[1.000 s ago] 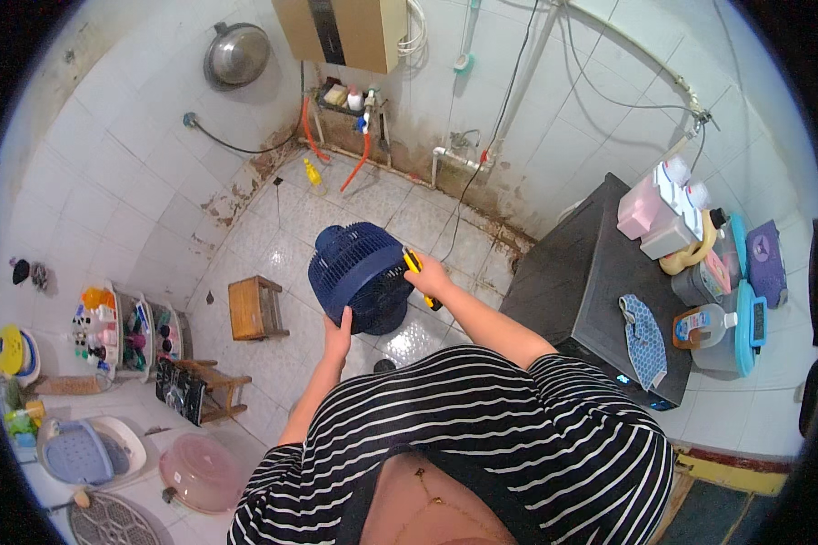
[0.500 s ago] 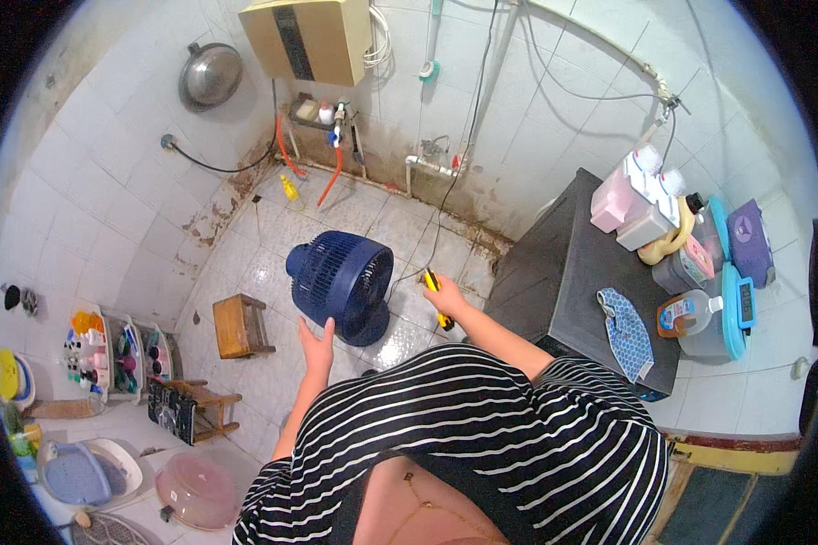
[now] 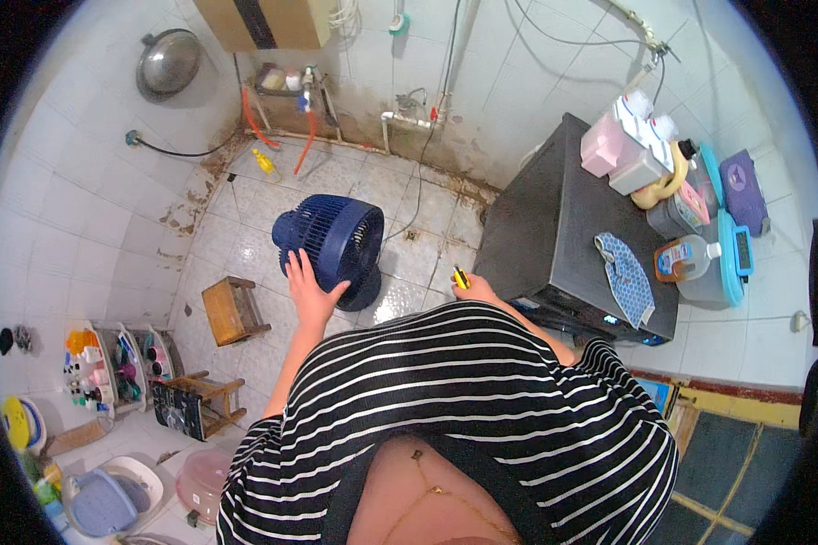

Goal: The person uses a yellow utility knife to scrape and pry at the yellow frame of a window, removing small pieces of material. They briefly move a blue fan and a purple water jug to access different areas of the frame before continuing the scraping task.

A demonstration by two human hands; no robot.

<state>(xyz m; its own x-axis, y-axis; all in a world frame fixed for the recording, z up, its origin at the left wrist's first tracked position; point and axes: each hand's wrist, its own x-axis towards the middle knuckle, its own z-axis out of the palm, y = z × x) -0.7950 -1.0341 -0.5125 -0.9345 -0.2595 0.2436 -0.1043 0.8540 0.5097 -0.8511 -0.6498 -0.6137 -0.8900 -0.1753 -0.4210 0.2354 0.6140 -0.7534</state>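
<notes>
A dark blue electric fan (image 3: 336,241) stands on the tiled floor in front of me, its round grille facing right. My left hand (image 3: 312,292) lies against the lower left side of its housing, fingers spread and thumb pointing toward the stand. To the right, my right hand (image 3: 475,290) is closed around a yellow-and-black hand tool (image 3: 462,278). Only one end of that tool shows above the fingers, so its exact kind cannot be made out. The tool is apart from the fan. A thin dark cord (image 3: 417,204) runs from the fan up toward the wall.
A dark grey cabinet-like appliance (image 3: 541,227) on the right carries bottles, tubs and a blue patterned cloth (image 3: 625,277). Small wooden stools (image 3: 232,312) stand left. Orange hoses (image 3: 306,143) hang by the far wall near a yellow bottle (image 3: 263,162). Basins (image 3: 109,500) lie lower left.
My left hand has moved up and onto the fan's housing. My right hand, with the tool, has drawn back to the right, away from the fan. The view has shifted.
</notes>
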